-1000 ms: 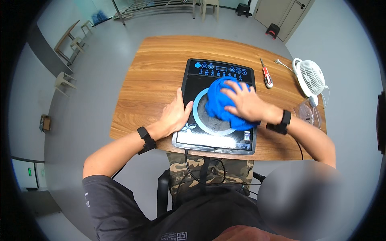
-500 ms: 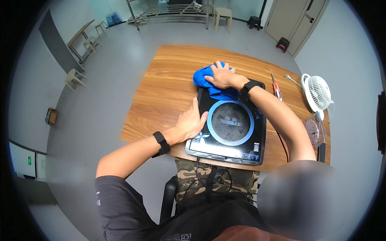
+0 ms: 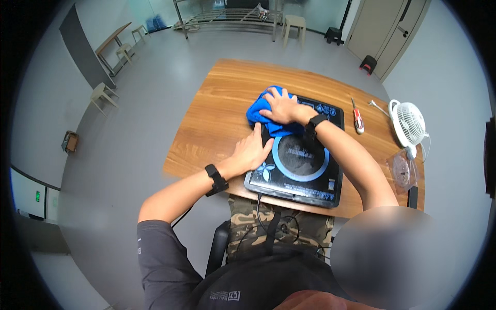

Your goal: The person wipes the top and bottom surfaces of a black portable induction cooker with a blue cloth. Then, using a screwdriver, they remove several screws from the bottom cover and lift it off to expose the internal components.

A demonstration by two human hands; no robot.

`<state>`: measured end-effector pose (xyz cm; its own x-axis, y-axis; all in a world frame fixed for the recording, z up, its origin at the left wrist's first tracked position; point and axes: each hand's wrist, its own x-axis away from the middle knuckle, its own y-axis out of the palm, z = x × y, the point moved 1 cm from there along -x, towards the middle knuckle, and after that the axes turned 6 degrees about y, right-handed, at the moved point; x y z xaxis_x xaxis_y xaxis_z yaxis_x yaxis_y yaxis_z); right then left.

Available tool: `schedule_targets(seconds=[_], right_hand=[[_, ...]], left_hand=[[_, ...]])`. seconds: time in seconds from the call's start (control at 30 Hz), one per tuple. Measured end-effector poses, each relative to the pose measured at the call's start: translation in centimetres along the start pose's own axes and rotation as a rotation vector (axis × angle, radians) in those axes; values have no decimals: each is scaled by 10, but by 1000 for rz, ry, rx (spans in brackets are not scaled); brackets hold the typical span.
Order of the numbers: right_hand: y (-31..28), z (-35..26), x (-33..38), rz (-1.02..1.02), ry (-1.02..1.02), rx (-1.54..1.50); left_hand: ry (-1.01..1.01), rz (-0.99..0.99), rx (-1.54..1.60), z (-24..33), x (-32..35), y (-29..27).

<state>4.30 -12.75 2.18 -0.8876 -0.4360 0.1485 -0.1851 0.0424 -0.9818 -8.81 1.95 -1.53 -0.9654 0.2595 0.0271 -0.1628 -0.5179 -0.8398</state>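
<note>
A black induction cooker [image 3: 310, 194] with a blue ring on its glass top lies at the table's near edge. My right hand [image 3: 283, 107] presses a bunched blue cloth [image 3: 258, 112] onto its far left corner, fingers spread over the fabric. The cloth hides that corner and reaches the far side of the ring. My left hand [image 3: 249, 151] rests along the cooker's left edge, just nearer than the cloth. Its fingers are stretched forward and its thumb lies apart on the glass. A black cord [image 3: 259, 212] hangs from the cooker's near side.
On the wooden table [image 3: 206, 113], a red-and-white screwdriver [image 3: 357, 118] lies right of the cooker. Beyond it are a small white fan [image 3: 408, 124], a clear plastic container [image 3: 402, 173] and a black block [image 3: 413, 197]. Stools [image 3: 294, 27] and a metal rack [image 3: 227, 20] stand farther back.
My right hand and the cloth have shifted left and a little nearer, uncovering symbols on the cooker's far side and the screwdriver's handle. My left hand has slid slightly forward. The whole view has shifted.
</note>
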Motion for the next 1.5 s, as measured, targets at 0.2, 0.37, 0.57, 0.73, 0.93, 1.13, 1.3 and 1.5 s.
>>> schedule_targets(seconds=[0.2,0.37,0.57,0.73,0.93,1.13,1.3,1.5], right_hand=[[4,-2,2,-21,43,5],[-1,-8,6,-39,74,10],[4,-16,34,-65,-5,39],[13,-43,88,-50,-239,31],[28,-65,147,-20,-427,-17],[32,-76,177,14,-528,-39],[33,-73,186,16,-551,-47],[37,-69,198,45,-510,-39]], left_hand=[[104,-205,137,-14,34,-25],[336,-363,263,4,97,-51],[295,-217,104,-9,93,-34],[258,-139,179,-18,100,-33],[31,-236,-90,-10,101,-37],[9,-180,-185,-20,107,-31],[-55,-212,-228,-18,110,-31],[87,-93,-385,-21,113,-25]])
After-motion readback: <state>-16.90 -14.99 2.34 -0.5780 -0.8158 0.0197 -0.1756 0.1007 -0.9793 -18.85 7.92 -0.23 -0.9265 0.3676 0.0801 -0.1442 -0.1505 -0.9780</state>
